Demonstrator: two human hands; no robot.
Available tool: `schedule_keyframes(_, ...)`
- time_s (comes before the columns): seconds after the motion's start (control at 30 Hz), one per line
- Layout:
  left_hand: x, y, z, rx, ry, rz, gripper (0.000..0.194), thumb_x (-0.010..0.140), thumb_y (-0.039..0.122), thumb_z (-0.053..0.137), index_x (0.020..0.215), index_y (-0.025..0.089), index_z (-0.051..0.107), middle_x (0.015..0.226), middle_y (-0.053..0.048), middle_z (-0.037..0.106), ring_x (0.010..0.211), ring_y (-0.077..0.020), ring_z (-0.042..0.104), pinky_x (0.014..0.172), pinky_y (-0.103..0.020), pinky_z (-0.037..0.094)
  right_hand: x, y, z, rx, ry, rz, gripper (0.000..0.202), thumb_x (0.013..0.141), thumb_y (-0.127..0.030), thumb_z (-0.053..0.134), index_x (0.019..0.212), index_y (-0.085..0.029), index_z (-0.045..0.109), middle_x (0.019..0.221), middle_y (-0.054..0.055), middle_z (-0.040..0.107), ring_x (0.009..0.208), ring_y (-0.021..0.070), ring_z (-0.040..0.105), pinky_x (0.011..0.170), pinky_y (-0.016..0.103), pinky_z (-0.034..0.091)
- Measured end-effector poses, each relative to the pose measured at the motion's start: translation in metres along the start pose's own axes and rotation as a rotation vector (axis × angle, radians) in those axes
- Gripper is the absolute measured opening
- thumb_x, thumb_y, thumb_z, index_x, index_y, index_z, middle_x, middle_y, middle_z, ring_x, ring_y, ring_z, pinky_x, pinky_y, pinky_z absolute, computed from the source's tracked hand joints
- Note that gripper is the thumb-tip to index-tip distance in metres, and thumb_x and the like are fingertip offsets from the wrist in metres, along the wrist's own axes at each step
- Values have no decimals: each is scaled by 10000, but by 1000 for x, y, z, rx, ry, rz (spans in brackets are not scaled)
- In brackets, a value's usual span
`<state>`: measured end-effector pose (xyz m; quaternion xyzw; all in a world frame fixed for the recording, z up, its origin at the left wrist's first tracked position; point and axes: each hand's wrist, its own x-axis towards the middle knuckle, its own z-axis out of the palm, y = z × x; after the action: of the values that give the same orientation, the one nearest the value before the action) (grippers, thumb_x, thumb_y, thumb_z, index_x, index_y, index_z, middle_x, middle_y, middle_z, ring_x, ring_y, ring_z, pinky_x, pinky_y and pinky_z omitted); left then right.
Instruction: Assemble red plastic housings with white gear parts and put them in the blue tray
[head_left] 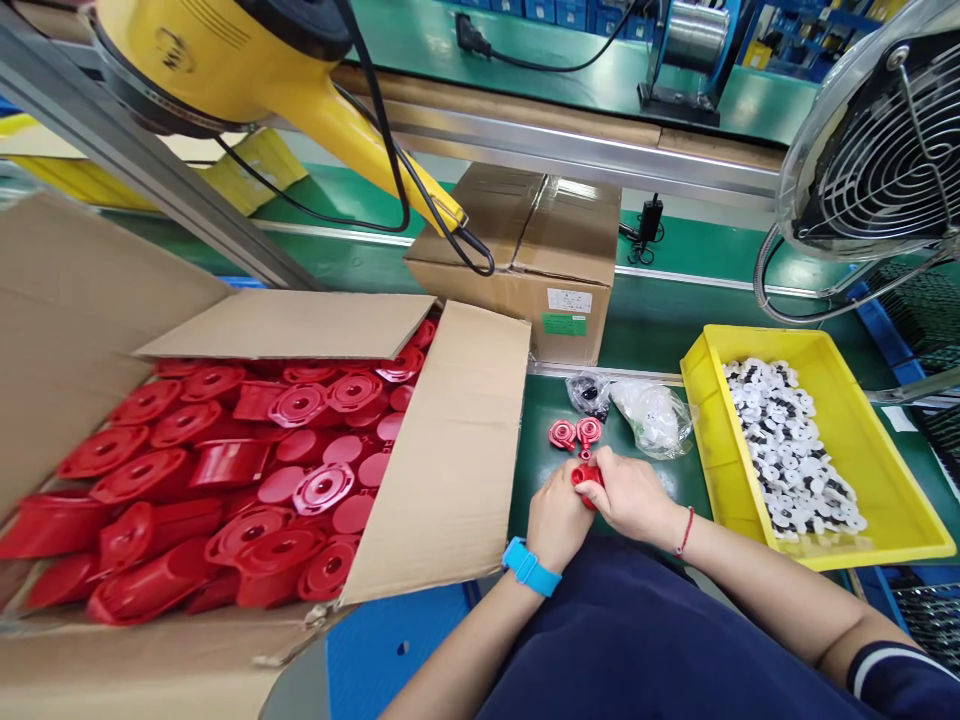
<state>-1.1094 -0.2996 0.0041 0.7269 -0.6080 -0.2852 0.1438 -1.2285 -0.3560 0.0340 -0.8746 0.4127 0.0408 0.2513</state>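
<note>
Both hands meet over the green bench near its front edge. My left hand, below a blue wristband, is wrapped round a small red plastic part. From the other side my right hand closes on the same part, thumb and fingers against it; its underside is hidden by the hands. Just beyond them lie two round red pieces side by side on the bench. Behind these are a small clear bag with black parts and a larger clear bag with whitish contents.
An open carton of red housings fills the left. On the right stands a yellow bin with white and black parts. Behind is a closed carton. A yellow tool hangs overhead; a fan is upper right.
</note>
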Motion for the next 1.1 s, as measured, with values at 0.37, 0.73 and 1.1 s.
schedule_keyframes(0.37, -32, 11, -75, 1, 449, 539, 511, 826, 193, 534, 1284, 64, 347, 1183, -173, 450, 1106, -227, 431, 925, -356, 426, -17, -1, -44, 172, 635, -651, 440, 821, -445, 542, 1106, -139, 407, 944, 91, 509, 814, 146, 473, 709, 284, 433)
schedule_keyframes(0.73, -37, 17, -87, -79, 523, 643, 401, 812, 71, 496, 1206, 75, 422, 1098, -133, 490, 1030, -176, 478, 895, -289, 441, -26, -10, -51, 205, 715, -709, 512, 795, -447, 587, 1163, -143, 403, 1033, 107, 533, 943, 156, 525, 761, 293, 462)
schedule_keyframes(1.1, -35, 19, -87, -166, 542, 658, 465, 804, 24, 470, 1258, 88, 393, 1160, -140, 505, 1124, -158, 480, 960, -273, 453, -28, -13, -51, 120, 799, -895, 282, 839, -189, 490, 1107, -129, 424, 1199, 102, 511, 1230, 212, 412, 970, 386, 421)
